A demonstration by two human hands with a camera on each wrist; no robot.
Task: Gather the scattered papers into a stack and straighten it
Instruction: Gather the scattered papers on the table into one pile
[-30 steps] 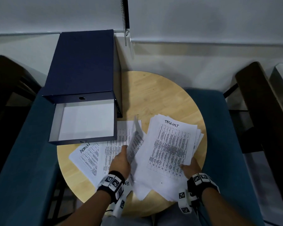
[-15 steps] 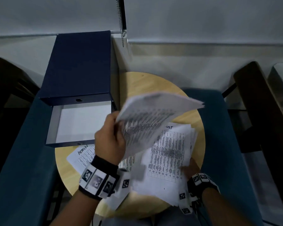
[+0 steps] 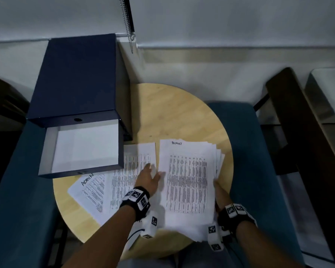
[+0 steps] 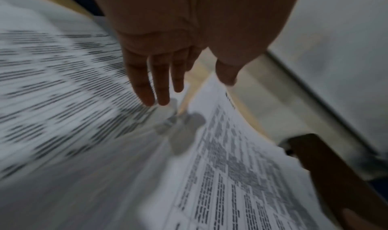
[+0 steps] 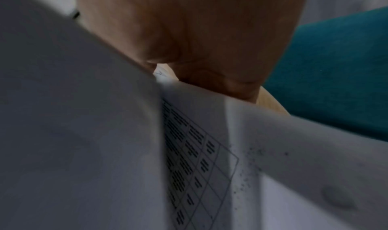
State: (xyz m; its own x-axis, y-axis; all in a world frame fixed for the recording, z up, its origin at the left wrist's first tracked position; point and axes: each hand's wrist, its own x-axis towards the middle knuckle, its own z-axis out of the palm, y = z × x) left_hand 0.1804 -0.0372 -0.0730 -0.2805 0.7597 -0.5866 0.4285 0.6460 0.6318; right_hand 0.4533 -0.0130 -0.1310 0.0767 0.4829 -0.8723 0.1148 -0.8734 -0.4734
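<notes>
A stack of printed papers (image 3: 188,182) with a "TASKLIST" sheet on top lies on the right of the round wooden table (image 3: 174,113). My right hand (image 3: 218,185) grips the stack's right edge; the right wrist view shows its fingers (image 5: 220,84) curled on the paper (image 5: 199,150). Two loose sheets lie to the left: a printed sheet (image 3: 130,171) and an "ADMIN" sheet (image 3: 91,192) under it. My left hand (image 3: 152,171) hovers open over the gap between that sheet and the stack. Its fingers (image 4: 159,84) are straight and hold nothing.
A navy file box (image 3: 75,78) stands at the table's back left, its white-lined drawer (image 3: 85,149) pulled out over the loose sheets' far ends. Blue cushions flank the table on the left (image 3: 17,190) and right (image 3: 246,151). A dark wooden frame (image 3: 298,142) stands at the right.
My left hand lifted a sheet from the left and swung it over the stack. That sheet has left the hand, which has come down empty by the stack's left edge. The right hand stayed.
</notes>
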